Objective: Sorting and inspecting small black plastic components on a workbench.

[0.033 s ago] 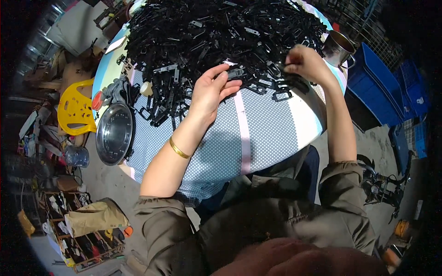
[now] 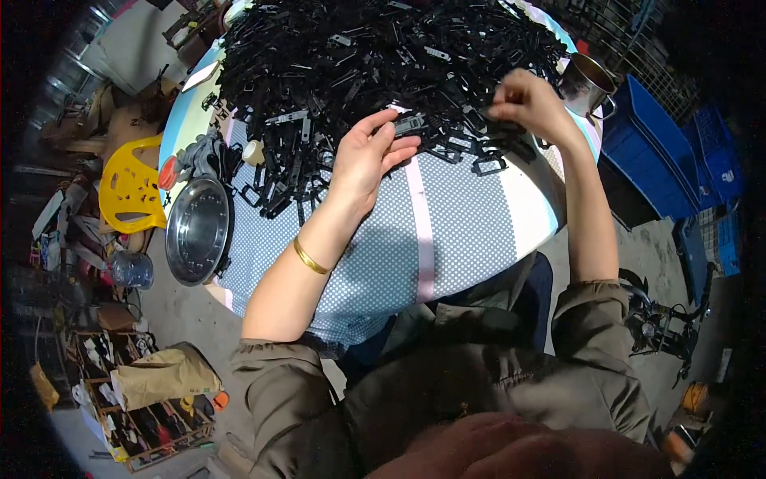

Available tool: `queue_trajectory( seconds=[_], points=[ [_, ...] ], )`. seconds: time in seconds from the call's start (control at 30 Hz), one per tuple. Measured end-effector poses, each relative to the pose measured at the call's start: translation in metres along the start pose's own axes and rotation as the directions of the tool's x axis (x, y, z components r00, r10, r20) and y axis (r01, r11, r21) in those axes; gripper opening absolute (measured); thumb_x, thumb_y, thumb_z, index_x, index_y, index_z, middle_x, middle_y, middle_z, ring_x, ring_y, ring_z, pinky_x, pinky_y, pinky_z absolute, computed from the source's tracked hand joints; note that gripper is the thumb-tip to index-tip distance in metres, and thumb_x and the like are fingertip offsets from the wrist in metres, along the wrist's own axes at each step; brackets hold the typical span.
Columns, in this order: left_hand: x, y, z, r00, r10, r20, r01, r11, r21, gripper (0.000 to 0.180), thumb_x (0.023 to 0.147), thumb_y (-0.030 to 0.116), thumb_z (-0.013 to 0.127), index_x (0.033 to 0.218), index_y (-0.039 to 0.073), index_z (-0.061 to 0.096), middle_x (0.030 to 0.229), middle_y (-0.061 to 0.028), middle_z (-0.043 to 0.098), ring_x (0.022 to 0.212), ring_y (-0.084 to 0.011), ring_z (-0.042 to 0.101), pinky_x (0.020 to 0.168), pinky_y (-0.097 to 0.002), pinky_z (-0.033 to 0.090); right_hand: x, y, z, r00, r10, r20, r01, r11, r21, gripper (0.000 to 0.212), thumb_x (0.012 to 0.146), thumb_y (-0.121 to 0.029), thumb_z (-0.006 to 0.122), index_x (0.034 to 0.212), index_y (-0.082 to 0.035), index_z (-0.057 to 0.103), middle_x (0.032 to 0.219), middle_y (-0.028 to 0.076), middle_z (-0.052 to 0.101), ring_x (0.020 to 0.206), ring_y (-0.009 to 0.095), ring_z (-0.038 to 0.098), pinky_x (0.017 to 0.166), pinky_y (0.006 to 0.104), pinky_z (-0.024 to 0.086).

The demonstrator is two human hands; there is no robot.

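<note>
A large heap of black, flat, slotted plastic-looking parts (image 2: 351, 60) covers the far half of the table. At its near edge my left hand (image 2: 363, 160) holds one flat black part (image 2: 411, 126) between thumb and fingers, with its far end pointing right. My right hand (image 2: 531, 104) hovers above the heap's right side, near a metal mug (image 2: 587, 84). Its fingers are curled together in a pinch; whatever lies between them is too small or hidden to name. Several loose black parts (image 2: 488, 164) lie on the cloth just below it.
A patterned cloth (image 2: 467, 215) covers the round table. To the left are a steel bowl (image 2: 198, 231), a small pale cup (image 2: 253, 153), grey gloves (image 2: 206, 157) and a yellow plastic stool (image 2: 132, 188). Blue crates (image 2: 650, 148) stand at the right beyond the table edge.
My right hand has lifted slightly, away from the heap, its fingers still curled. The left hand and its part stay nearly in place.
</note>
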State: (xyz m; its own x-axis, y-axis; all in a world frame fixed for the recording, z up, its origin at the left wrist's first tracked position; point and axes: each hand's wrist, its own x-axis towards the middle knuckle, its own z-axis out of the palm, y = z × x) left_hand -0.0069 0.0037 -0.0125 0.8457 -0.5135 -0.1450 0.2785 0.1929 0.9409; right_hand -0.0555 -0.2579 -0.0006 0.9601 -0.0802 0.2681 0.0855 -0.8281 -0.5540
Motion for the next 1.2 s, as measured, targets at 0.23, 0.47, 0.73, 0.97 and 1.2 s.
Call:
queue_trajectory(
  seconds=[0.23, 0.47, 0.73, 0.97, 1.2],
  points=[
    [-0.001, 0.001, -0.001, 0.997, 0.077, 0.009, -0.075, 0.987, -0.144, 0.031, 0.093, 0.009, 0.032, 0.120, -0.007, 0.036, 0.106, -0.0193, 0.053, 0.093, -0.0258, 0.059, 0.082, -0.0310, 0.050, 0.027, -0.058, 0.020, 0.991, -0.092, 0.093, 0.015, 0.784, 0.621, 0.024, 0.083, -0.016, 0.059, 0.103, -0.003, 0.054, 0.083, 0.001, 0.060, 0.077, 0.007, 0.057, 0.066, 0.0195, 0.046],
    [0.000, -0.002, 0.000, 0.995, 0.100, 0.014, -0.098, 0.990, -0.106, 0.034, 0.094, 0.010, 0.031, 0.122, -0.007, 0.035, 0.111, -0.0186, 0.049, 0.097, -0.0260, 0.057, 0.085, -0.0319, 0.048, 0.018, -0.075, 0.051, 0.986, -0.096, 0.133, -0.027, 0.700, 0.713, 0.025, 0.086, -0.015, 0.054, 0.107, -0.004, 0.056, 0.081, 0.002, 0.059, 0.069, 0.007, 0.056, 0.059, 0.0213, 0.049],
    [0.000, -0.007, -0.003, 0.991, 0.129, 0.029, -0.130, 0.992, 0.006, 0.034, 0.092, 0.008, 0.034, 0.123, -0.005, 0.038, 0.115, -0.0155, 0.049, 0.099, -0.0198, 0.054, 0.085, -0.0291, 0.048, 0.002, -0.086, 0.060, 0.981, -0.186, -0.050, 0.192, 0.921, 0.340, 0.021, 0.081, -0.012, 0.059, 0.100, -0.001, 0.061, 0.088, 0.009, 0.065, 0.078, 0.015, 0.062, 0.062, 0.0256, 0.049],
    [0.001, -0.012, -0.003, 0.952, 0.283, 0.117, -0.305, 0.908, 0.287, 0.034, 0.091, 0.006, 0.036, 0.123, -0.003, 0.041, 0.117, -0.0124, 0.049, 0.097, -0.0160, 0.054, 0.082, -0.0256, 0.047, -0.005, -0.085, 0.059, 0.881, -0.422, -0.215, 0.411, 0.907, -0.096, 0.017, 0.072, -0.013, 0.067, 0.084, -0.002, 0.063, 0.075, 0.010, 0.063, 0.063, 0.023, 0.060, 0.057, 0.0298, 0.048],
    [-0.005, 0.000, -0.001, 0.970, 0.176, 0.170, -0.188, 0.980, 0.061, 0.039, 0.087, 0.003, 0.045, 0.126, -0.003, 0.038, 0.115, -0.0113, 0.050, 0.088, -0.0121, 0.056, 0.078, -0.0220, 0.048, -0.002, -0.085, 0.058, 0.683, -0.602, -0.415, 0.571, 0.793, -0.210, 0.015, 0.064, -0.011, 0.071, 0.077, -0.006, 0.064, 0.082, 0.004, 0.060, 0.072, 0.021, 0.056, 0.060, 0.0284, 0.047]
  ],
)
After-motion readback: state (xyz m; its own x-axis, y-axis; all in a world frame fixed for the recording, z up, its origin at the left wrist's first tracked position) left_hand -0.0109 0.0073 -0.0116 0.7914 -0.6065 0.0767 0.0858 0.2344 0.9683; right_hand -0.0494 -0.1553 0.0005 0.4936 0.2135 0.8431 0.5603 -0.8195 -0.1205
